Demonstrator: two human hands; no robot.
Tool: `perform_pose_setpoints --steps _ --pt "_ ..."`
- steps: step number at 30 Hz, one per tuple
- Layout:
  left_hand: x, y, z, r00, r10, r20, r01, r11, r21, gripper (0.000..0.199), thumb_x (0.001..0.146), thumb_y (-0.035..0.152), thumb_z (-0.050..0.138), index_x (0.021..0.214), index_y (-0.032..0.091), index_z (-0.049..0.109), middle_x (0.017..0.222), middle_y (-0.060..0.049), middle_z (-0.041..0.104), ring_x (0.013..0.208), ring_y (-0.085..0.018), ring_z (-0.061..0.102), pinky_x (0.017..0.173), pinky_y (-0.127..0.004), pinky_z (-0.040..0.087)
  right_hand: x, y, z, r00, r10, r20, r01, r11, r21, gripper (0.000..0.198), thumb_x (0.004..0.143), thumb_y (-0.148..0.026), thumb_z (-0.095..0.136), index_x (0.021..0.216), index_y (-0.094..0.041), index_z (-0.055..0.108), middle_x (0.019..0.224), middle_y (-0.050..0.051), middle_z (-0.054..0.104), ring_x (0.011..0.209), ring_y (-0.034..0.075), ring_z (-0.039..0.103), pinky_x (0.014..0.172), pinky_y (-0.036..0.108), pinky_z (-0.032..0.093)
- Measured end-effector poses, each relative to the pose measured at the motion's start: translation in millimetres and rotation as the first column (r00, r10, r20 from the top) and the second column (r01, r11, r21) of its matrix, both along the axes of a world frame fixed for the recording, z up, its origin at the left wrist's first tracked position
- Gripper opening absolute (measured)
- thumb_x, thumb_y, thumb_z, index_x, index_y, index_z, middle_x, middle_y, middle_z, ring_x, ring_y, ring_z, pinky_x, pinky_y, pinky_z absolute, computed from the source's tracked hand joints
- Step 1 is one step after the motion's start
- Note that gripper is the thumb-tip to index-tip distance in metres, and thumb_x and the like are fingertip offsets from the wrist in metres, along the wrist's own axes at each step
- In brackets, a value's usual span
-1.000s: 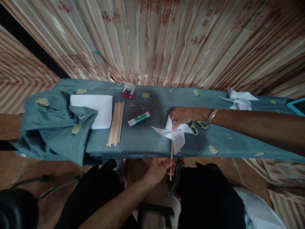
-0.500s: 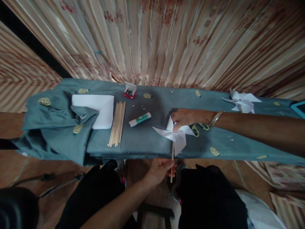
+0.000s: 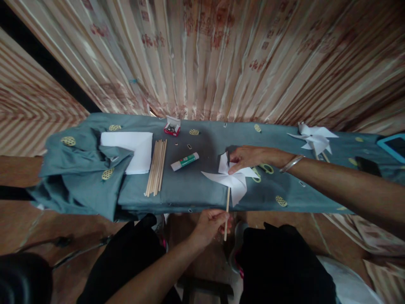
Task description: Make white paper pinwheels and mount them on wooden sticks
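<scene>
A white paper pinwheel (image 3: 236, 184) lies over the front part of the table, its curved blades spread out. From under its lower side a thin wooden stick (image 3: 227, 200) runs down past the table's front edge. My left hand (image 3: 212, 226) is closed round the lower part of this stick. At the pinwheel's centre, my right hand (image 3: 242, 158) has its fingers closed on the paper, thumb pressing the middle. Whatever is under the thumb is hidden. Beside the right wrist lie scissors with yellow-green handles (image 3: 267, 168), partly covered by the hand and pinwheel.
Left of centre are a glue stick (image 3: 185, 161), a row of wooden sticks (image 3: 156, 168), white paper sheets (image 3: 142, 152) and an open red box of small metal pins (image 3: 172, 127). A second pinwheel (image 3: 317, 138), a dark phone-like object (image 3: 368, 166) and a blue-edged tablet (image 3: 392, 147) lie right.
My view has shifted slightly, bringing the dark object and more of the tablet into sight at right. Both hands keep their grip on the pinwheel and its stick.
</scene>
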State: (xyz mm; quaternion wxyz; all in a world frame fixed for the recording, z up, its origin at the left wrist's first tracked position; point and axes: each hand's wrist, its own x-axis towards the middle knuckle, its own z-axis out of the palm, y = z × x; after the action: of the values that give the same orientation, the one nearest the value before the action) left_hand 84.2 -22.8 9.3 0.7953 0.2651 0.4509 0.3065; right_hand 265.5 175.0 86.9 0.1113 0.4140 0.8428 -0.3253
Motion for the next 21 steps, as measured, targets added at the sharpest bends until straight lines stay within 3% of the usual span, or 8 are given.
perform_pose_setpoints --steps 3,5,7,9,12,14,18,21 --pt "0 7 3.7 0.999 -0.009 -0.031 0.01 0.999 0.04 0.043 0.059 0.054 0.074 0.067 0.012 0.068 0.056 -0.001 0.06 0.048 -0.011 0.053 0.051 -0.024 0.036 17 -6 5 0.988 -0.14 -0.063 0.143 0.989 0.032 0.051 0.085 -0.059 0.052 0.096 -0.013 0.071 0.077 0.003 0.07 0.065 0.015 0.058 0.06 0.026 0.041" --pt "0 14 6.3 1.0 -0.002 -0.028 0.005 0.997 0.075 0.044 0.058 0.055 0.074 0.066 0.012 0.068 0.055 -0.001 0.059 0.048 -0.01 0.052 0.051 -0.024 0.036 28 -17 5 0.923 -0.317 -0.218 0.35 0.927 0.133 0.057 0.085 -0.063 0.048 0.107 -0.015 0.068 0.09 0.006 0.072 0.077 0.019 0.063 0.067 0.03 0.047" --pt "-1 23 10.3 1.0 0.011 -0.026 -0.008 0.993 0.122 0.045 0.058 0.056 0.074 0.066 0.012 0.068 0.055 -0.001 0.059 0.048 -0.01 0.051 0.05 -0.024 0.036 37 -32 4 0.76 -0.46 -0.459 0.617 0.734 0.285 0.056 0.085 -0.061 0.051 0.114 -0.016 0.065 0.107 0.011 0.071 0.093 0.024 0.065 0.079 0.036 0.05" --pt "-3 32 15.4 0.999 0.026 -0.034 -0.02 0.986 0.166 0.046 0.058 0.057 0.074 0.066 0.012 0.068 0.055 -0.001 0.06 0.049 -0.011 0.051 0.05 -0.024 0.035 40 -50 1 0.619 -0.474 -0.626 0.764 0.548 0.34 0.052 0.087 -0.057 0.051 0.119 -0.017 0.063 0.116 0.014 0.068 0.103 0.028 0.064 0.086 0.042 0.051" --pt "-5 42 22.5 0.998 0.043 -0.04 -0.034 0.979 0.202 0.046 0.058 0.057 0.075 0.067 0.012 0.07 0.055 -0.002 0.061 0.049 -0.011 0.051 0.05 -0.024 0.036 40 -69 -7 0.496 -0.47 -0.73 0.852 0.428 0.303 0.049 0.089 -0.052 0.051 0.125 -0.021 0.059 0.123 0.014 0.065 0.113 0.029 0.061 0.093 0.047 0.049" --pt "-6 47 25.2 0.998 0.05 -0.039 -0.041 0.976 0.212 0.047 0.057 0.058 0.075 0.067 0.013 0.07 0.055 -0.002 0.062 0.05 -0.011 0.052 0.049 -0.023 0.036 38 -75 -13 0.443 -0.457 -0.771 0.872 0.418 0.253 0.049 0.089 -0.051 0.052 0.128 -0.022 0.056 0.129 0.014 0.062 0.116 0.028 0.06 0.097 0.048 0.048" --pt "-5 52 25.6 0.997 0.047 -0.054 -0.033 0.974 0.225 0.047 0.057 0.059 0.075 0.068 0.013 0.071 0.055 -0.002 0.062 0.05 -0.011 0.052 0.05 -0.023 0.037 36 -76 -27 0.421 -0.462 -0.781 0.852 0.497 0.165 0.046 0.09 -0.049 0.053 0.128 -0.025 0.057 0.132 0.011 0.062 0.118 0.027 0.06 0.101 0.048 0.046" --pt "-4 55 23.7 0.997 0.045 -0.06 -0.03 0.97 0.242 0.048 0.059 0.059 0.074 0.069 0.012 0.072 0.057 -0.003 0.063 0.05 -0.01 0.052 0.05 -0.023 0.037 34 -76 -35 0.401 -0.5 -0.768 0.854 0.508 0.114 0.045 0.089 -0.051 0.053 0.124 -0.023 0.06 0.124 0.01 0.067 0.111 0.027 0.064 0.098 0.047 0.047"
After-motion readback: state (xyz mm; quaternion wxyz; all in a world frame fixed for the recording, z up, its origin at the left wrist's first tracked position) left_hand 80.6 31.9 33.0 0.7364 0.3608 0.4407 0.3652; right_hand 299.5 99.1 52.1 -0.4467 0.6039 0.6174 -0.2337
